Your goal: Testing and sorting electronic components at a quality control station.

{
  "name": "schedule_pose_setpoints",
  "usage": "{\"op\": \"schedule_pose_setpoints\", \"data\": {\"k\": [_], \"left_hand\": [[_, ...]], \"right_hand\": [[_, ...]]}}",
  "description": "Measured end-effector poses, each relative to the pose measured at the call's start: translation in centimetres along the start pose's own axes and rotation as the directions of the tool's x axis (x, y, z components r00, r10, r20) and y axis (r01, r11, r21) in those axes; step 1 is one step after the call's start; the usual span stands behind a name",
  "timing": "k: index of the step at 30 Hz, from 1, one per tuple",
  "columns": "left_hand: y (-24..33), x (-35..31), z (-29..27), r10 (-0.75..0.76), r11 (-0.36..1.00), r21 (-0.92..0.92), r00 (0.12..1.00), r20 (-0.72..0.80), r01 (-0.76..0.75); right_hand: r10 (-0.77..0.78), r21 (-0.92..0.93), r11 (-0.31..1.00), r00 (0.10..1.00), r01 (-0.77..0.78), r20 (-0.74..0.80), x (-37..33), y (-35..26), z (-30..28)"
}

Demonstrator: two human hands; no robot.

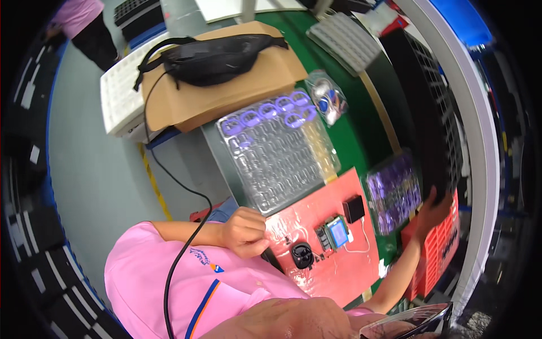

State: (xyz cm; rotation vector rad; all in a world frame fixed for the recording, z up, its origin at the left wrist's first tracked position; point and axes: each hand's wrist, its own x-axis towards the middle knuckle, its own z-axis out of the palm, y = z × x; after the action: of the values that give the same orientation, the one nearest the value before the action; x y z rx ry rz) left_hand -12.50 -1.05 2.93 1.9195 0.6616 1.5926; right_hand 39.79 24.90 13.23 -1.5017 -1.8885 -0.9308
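My left hand (247, 232) is curled closed at the near-left edge of the pink work mat (361, 271); its fingers hide whatever may be inside. On the mat near it lies a small round black case (302, 255). A small device with a lit blue screen (338, 232) stands to the right of that, and a white cable links it toward a black box (354, 209). My right hand (433, 216) reaches out to the far right, fingers apart, over the red slotted rack (432, 257) and beside a black bin (420, 113). Nothing shows in its fingers.
A clear moulded tray (276, 164) with several purple rings lies beyond the mat; another tray with purple parts (394, 192) sits right. Further back are a plastic bag (327, 99), a cardboard box (248, 85) and a black waist bag (214, 59). A black cable (183, 189) hangs across my left side.
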Motion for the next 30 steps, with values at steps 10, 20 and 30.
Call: {"op": "schedule_pose_setpoints", "data": {"k": [10,20,30], "left_hand": [[2.2,-7.1,-3.9,-0.556,0.758,-0.201,0.776,0.298,0.621],[1.6,-15.9,-23.6,-0.661,0.365,0.115,0.171,0.73,0.924],[3.3,-7.7,-31.2,-0.611,0.669,-0.591,0.787,-0.09,0.451]], "right_hand": [[0.112,0.044,0.993,0.994,-0.112,0.012,-7.8,-3.4,-12.2],[-0.132,0.129,0.983,0.991,0.129,0.015,-11.1,-11.9,-22.1],[-0.281,0.202,0.939,0.96,0.277,-0.009,-11.1,-22.6,-25.6]]}}
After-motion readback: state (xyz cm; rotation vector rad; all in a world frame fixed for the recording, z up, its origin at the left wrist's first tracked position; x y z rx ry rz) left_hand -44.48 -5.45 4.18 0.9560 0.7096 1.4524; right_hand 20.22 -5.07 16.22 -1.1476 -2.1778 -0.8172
